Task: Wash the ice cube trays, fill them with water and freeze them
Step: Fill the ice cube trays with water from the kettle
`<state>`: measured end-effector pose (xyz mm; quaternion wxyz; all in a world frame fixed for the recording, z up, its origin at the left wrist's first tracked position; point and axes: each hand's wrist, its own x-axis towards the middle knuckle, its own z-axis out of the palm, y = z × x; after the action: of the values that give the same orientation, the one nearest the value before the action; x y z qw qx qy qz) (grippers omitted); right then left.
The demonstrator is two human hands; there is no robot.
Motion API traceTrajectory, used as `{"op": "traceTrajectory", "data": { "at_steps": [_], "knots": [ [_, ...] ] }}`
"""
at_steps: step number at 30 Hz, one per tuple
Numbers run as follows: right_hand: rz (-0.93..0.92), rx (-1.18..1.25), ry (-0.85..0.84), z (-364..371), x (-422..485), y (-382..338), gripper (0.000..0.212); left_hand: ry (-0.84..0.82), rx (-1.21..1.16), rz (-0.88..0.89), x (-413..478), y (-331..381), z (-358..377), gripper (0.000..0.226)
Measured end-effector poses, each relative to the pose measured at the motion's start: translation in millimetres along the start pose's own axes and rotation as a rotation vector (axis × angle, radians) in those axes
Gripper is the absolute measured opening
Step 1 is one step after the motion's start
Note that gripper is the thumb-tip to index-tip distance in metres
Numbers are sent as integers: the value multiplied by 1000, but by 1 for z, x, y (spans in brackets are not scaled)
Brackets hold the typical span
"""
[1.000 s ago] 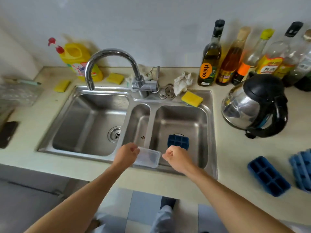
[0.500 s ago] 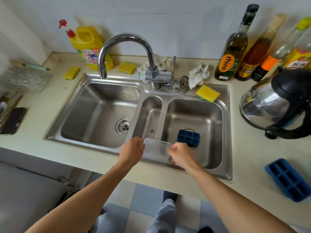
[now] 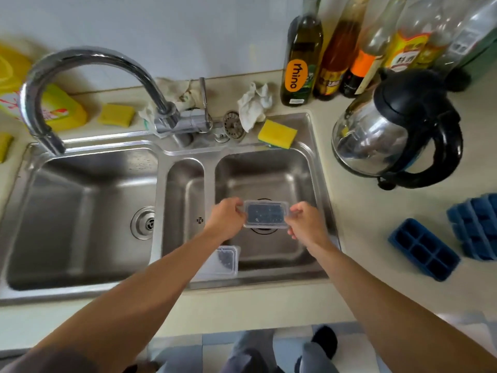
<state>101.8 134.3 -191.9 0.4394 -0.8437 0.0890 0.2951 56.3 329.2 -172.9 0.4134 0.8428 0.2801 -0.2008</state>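
Observation:
My left hand (image 3: 228, 219) and my right hand (image 3: 306, 222) each pinch one short end of a clear plastic lid (image 3: 265, 214). They hold it level, low inside the right sink basin (image 3: 301, 170). A dark blue ice cube tray shows through the lid directly under it; I cannot tell whether they touch. Two more blue ice cube trays lie on the counter to the right, one nearer (image 3: 422, 249) and one at the frame edge (image 3: 476, 227). A second clear shape (image 3: 227, 261) sits at the basin's front wall beside my left forearm; it may be a reflection.
The tap (image 3: 51, 141) points over the left basin (image 3: 80, 211) and no water runs. A yellow sponge (image 3: 277, 133) and a sink strainer (image 3: 232, 125) sit on the back rim. A steel kettle (image 3: 398, 130) and several bottles (image 3: 301, 57) stand at the right; yellow detergent (image 3: 56, 109) at the left.
Both hands carried the clear lid from the sink's front rim forward and right, down over the blue tray in the right basin. The view has moved closer.

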Motion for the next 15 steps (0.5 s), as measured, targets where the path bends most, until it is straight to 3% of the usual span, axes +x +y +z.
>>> {"op": "traceTrajectory", "data": {
  "at_steps": [4,15],
  "knots": [
    [64,-90,-13,12,40,15,10,-87,83,-57,41,0,19,27],
    [128,-230,-64,54,97,36,12,-123,229,-174,104,-25,50,17]
  ]
}}
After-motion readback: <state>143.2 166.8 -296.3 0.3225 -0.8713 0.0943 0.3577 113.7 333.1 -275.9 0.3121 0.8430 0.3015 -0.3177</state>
